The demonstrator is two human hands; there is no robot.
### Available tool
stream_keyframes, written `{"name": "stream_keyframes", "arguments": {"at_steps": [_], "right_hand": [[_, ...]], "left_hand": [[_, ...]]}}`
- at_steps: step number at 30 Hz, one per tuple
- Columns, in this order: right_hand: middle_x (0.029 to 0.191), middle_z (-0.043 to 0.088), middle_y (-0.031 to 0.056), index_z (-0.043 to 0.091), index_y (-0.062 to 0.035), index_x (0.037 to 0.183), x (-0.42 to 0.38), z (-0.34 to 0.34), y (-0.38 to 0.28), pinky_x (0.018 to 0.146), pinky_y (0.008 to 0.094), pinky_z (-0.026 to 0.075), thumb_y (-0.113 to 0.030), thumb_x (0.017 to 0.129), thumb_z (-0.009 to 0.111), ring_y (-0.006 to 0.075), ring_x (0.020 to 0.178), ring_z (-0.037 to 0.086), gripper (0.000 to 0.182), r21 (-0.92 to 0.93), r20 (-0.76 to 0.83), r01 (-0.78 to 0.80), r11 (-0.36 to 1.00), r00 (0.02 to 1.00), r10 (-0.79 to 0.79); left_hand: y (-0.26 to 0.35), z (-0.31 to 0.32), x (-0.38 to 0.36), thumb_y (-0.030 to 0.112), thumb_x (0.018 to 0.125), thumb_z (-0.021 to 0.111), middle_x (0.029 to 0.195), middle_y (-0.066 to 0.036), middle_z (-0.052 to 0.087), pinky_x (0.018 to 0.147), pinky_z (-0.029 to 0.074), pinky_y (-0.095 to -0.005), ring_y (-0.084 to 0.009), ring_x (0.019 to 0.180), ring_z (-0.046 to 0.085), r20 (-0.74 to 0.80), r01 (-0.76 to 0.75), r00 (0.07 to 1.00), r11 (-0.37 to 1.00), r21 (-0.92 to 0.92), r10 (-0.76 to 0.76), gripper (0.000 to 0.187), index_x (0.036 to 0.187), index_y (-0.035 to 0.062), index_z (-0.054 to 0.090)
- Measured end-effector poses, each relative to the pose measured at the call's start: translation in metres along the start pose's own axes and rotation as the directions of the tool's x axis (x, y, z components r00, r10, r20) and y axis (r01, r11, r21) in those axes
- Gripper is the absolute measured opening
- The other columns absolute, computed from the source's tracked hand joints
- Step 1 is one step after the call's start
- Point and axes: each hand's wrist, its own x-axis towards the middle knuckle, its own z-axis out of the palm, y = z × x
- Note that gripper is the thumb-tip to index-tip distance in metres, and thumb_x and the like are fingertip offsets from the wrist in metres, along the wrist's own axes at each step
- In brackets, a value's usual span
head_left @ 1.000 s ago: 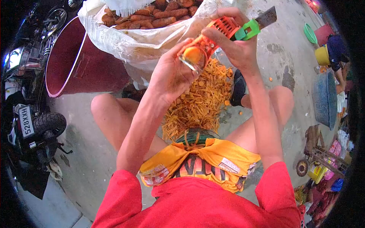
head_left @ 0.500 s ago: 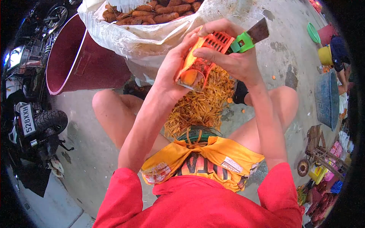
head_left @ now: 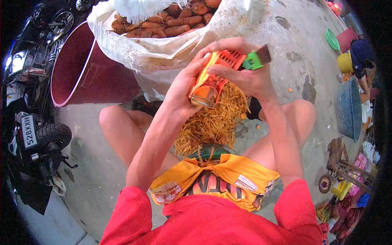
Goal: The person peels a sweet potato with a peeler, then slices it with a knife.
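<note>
In front of my chest, both hands hold an orange slotted plastic tool tilted between them. My left hand wraps its left side, near a clear end with something orange inside. My right hand closes around the other side, thumb across the front and fingers over the top. A green plastic piece with a flat dark metal blade sticks out past the right hand; I cannot tell whether it joins the orange tool. Beneath the hands lies a heap of orange shreds, with a green rim at its near edge.
A white woven sack full of carrots stands ahead, beside a dark red tub. Motorcycles line the left. On the right are a blue-grey basin, another person's arm and a small wheeled cart.
My hands and the tool sit slightly lower in view, and the blade has turned and shows less of its face. The surroundings have shifted a little as the view moved.
</note>
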Motion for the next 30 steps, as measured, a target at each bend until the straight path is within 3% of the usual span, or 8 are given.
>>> {"name": "stream_keyframes", "arguments": {"at_steps": [3,5,8,12,19,25,27,30], "right_hand": [[0.094,0.072,0.0001,0.069,-0.0054,0.107,0.01,-0.014,0.012,0.077,0.0234,0.055,-0.012,0.088,0.084,0.0078,0.085,0.067,0.025,-0.004,-0.094,-0.103,0.995,0.99,0.103],[0.089,0.071,0.0003,0.069,-0.0051,0.106,0.024,-0.043,0.035,0.073,0.0222,0.055,-0.01,0.09,0.082,0.0075,0.078,0.067,0.022,-0.328,-0.208,0.072,0.942,0.967,-0.146],[0.09,0.071,0.0002,0.069,-0.0049,0.106,0.017,-0.036,0.015,0.074,0.0221,0.054,-0.011,0.089,0.084,0.0082,0.079,0.066,0.024,-0.007,-0.234,-0.085,0.996,0.969,0.081],[0.091,0.072,0.0011,0.069,-0.0043,0.107,-0.002,0.0,-0.003,0.076,0.0219,0.054,-0.01,0.088,0.084,0.0092,0.083,0.067,0.025,0.009,0.066,0.107,0.994,0.992,-0.107],[0.095,0.072,-0.0013,0.068,-0.0035,0.112,0.023,-0.047,0.031,0.075,0.0225,0.054,-0.01,0.09,0.082,0.0054,0.084,0.065,0.027,-0.15,-0.234,-0.044,0.988,0.972,0.008],[0.094,0.071,-0.0013,0.068,-0.0044,0.11,0.002,-0.01,-0.015,0.074,0.022,0.053,-0.011,0.09,0.083,0.0051,0.084,0.065,0.026,-0.058,0.051,0.051,0.997,0.998,-0.048],[0.095,0.072,-0.0012,0.068,-0.0047,0.109,0.002,-0.014,-0.004,0.074,0.0218,0.053,-0.011,0.09,0.083,0.0053,0.084,0.066,0.025,-0.091,0.105,0.135,0.987,0.987,-0.125],[0.085,0.072,-0.0015,0.07,-0.0039,0.105,0.019,-0.044,0.029,0.072,0.0238,0.055,-0.011,0.089,0.083,0.0067,0.077,0.067,0.023,-0.12,-0.236,0.013,0.993,0.971,-0.041]], "left_hand": [[-0.005,-0.015,0.004,0.027,0.11,0.051,0.114,0.0,0.063,0.067,0.054,-0.0234,-0.0093,0.082,0.059,-0.035,0.011,0.999,0.998,0.06,-0.009,0.038,0.147,0.0181,0.051],[-0.004,-0.03,0.008,0.028,0.11,0.051,0.106,0.0,0.063,0.062,0.05,-0.0228,-0.0092,0.077,0.058,0.136,0.006,0.991,0.998,0.058,-0.014,0.039,0.148,0.0178,0.05],[-0.006,-0.029,0.011,0.028,0.11,0.05,0.103,0.0,0.063,0.059,0.048,-0.022,-0.0091,0.076,0.057,0.121,0.042,0.992,0.999,-0.002,-0.041,0.038,0.147,0.0185,0.051],[-0.003,-0.024,0.009,0.029,0.11,0.05,0.119,-0.001,0.064,0.066,0.055,-0.0238,-0.0115,0.093,0.064,0.077,0.017,0.997,0.999,0.041,-0.02,0.038,0.146,0.0181,0.052],[-0.002,-0.03,0.013,0.029,0.111,0.05,0.099,-0.002,0.061,0.059,0.051,-0.0211,-0.0074,0.076,0.059,0.141,0.051,0.988,0.994,0.094,-0.064,0.037,0.146,0.0175,0.052],[0.005,0.016,0.001,0.032,0.11,0.051,0.106,0.002,0.063,0.058,0.051,-0.0213,-0.0068,0.077,0.061,-0.167,0.032,0.986,0.995,0.099,-0.015,0.037,0.144,0.0167,0.052],[0.001,-0.016,0.008,0.031,0.11,0.051,0.107,0.001,0.063,0.059,0.051,-0.0223,-0.0071,0.079,0.062,-0.047,0.024,0.999,0.993,0.117,-0.018,0.037,0.145,0.017,0.052],[-0.006,-0.029,0.011,0.032,0.11,0.051,0.107,0.002,0.063,0.061,0.052,-0.0238,-0.0074,0.082,0.062,0.081,0.012,0.996,0.994,0.111,-0.021,0.037,0.145,0.0176,0.052]]}}
